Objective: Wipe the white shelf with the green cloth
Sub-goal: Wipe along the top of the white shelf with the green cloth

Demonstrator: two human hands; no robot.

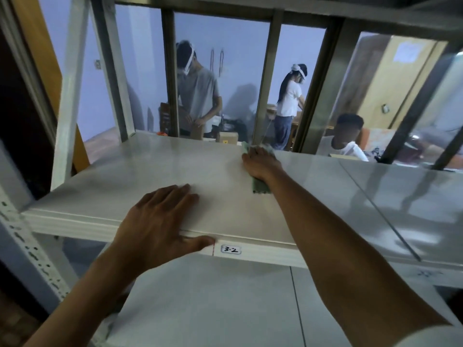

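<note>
Right hand [260, 162]: stretched out flat, palm down, pressed on the green cloth [261, 187] at the far part of the white shelf [140, 176]. Cloth is pinned beneath palm and fingers; its edges are seen past the fingertips and below the wrist. Left hand [157, 226]: spread open, nothing held, laid on the shelf's near edge, thumb hooked over the front lip. Label [231, 249] marked "3-2": fixed to the lip just beside the left thumb. Lower shelf [200, 309]: seen beneath both forearms.
</note>
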